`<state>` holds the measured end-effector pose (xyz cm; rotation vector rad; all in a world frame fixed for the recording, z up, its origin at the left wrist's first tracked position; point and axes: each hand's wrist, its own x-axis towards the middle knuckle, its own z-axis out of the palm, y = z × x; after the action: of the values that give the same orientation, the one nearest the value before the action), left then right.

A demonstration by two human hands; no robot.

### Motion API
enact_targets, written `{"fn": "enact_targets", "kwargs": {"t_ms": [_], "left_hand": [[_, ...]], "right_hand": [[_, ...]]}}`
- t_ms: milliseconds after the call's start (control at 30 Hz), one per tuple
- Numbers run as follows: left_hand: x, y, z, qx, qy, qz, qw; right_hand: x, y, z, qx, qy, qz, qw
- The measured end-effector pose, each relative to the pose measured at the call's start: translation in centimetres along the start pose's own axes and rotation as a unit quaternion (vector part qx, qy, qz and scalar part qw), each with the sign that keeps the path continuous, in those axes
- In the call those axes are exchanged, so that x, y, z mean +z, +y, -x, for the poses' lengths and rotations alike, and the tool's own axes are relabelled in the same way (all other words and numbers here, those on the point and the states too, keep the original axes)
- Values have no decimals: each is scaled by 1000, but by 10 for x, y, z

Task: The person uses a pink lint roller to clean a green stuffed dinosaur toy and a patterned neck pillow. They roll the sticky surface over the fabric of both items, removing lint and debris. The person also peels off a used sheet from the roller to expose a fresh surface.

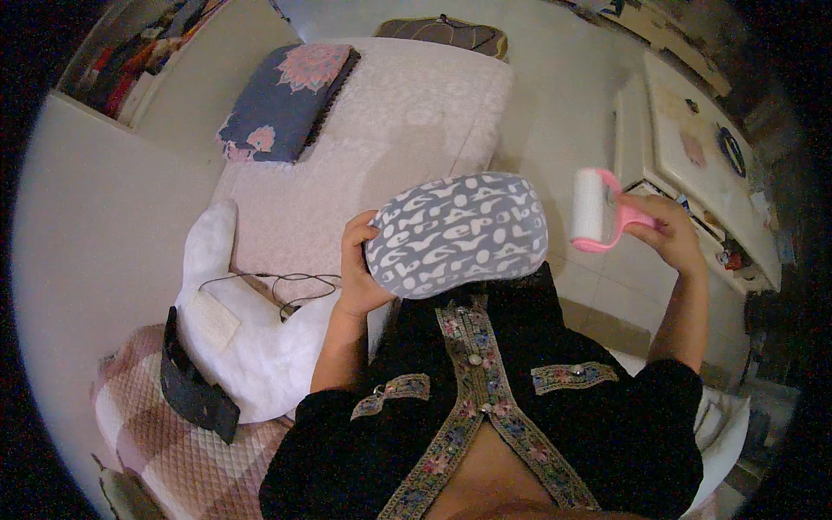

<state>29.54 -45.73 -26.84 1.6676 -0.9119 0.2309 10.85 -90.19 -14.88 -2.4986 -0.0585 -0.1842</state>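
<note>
A grey pillow with a white pattern (459, 232), rounded in shape, is held up in front of my body. My left hand (362, 269) grips its left end, with the fingers partly hidden behind it. Out to the right, my right hand (667, 232) is closed around the pink handle of a lint roller (589, 211). The roller's white sheet faces left, apart from the pillow.
A pale bed (416, 113) holds a folded dark blanket with pink flowers (290, 100). White bedding (260, 373), a black cable (295, 277) and a dark curved strip (195, 381) lie at the left. A white cabinet (685, 139) stands at the right.
</note>
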Motion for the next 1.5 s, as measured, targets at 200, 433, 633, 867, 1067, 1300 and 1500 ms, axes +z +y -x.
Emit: {"fn": "enact_targets", "kwargs": {"t_ms": [200, 433, 633, 867, 1067, 1300, 1500], "left_hand": [[-3, 2, 0, 1, 14, 44, 999], [-3, -29, 24, -85, 91, 65, 990], [-33, -58, 19, -241, 207, 261, 912], [-24, -87, 26, -285, 273, 495, 774], [9, -96, 45, -364, 229, 487, 760], [17, -112, 66, -466, 257, 465, 708], [21, -138, 76, -512, 233, 453, 691]], "right_hand": [[38, -50, -45, -102, 74, -172, 977], [97, -24, -59, -45, 34, -271, 961], [135, 15, -29, 57, -40, -216, 974], [101, -31, -71, 78, 158, -338, 925], [135, -44, -126, 51, 83, -346, 933], [174, 3, -53, 134, -1, -161, 978], [130, -6, 12, 213, -97, -153, 960]]}}
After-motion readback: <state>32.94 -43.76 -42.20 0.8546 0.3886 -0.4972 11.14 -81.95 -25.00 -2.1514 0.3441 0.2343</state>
